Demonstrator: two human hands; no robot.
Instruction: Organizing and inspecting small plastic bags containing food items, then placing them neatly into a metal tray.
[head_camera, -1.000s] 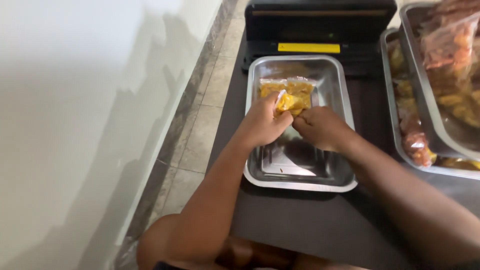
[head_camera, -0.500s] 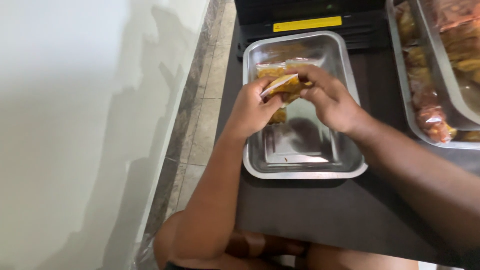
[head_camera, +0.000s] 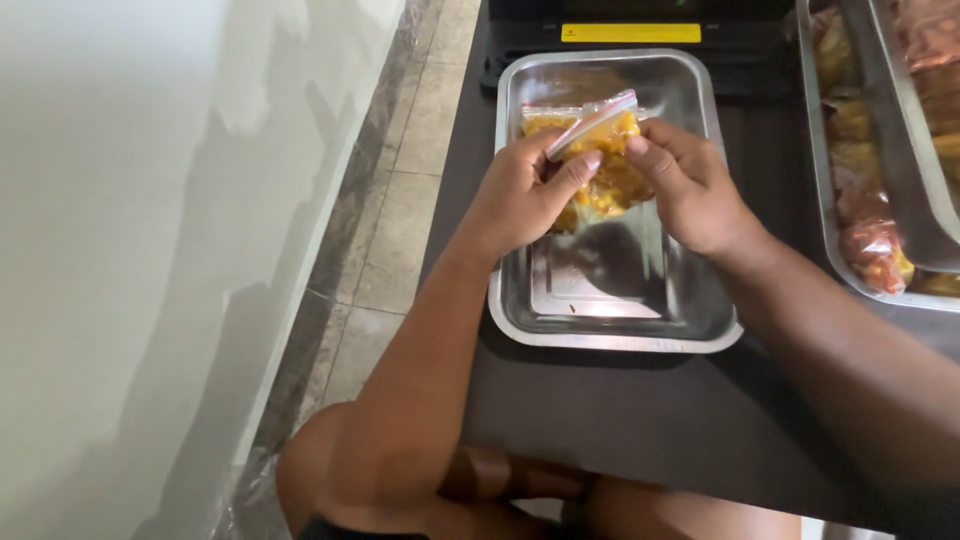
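Observation:
Both hands hold one clear zip bag of yellow-orange food pieces above a steel tray. My left hand pinches the bag's top edge from the left, thumb and fingers on the seal strip. My right hand grips the same edge from the right. A second similar bag lies in the tray's far left part, mostly hidden behind the held one. The near half of the tray is bare metal.
A black machine with a yellow label stands behind the tray. At the right, steel trays hold several bagged foods. The table is black; tiled floor and a white wall lie to the left.
The bag has been lifted higher off the tray and both hands have shifted to pinch its top edge. The view has tilted down and closer.

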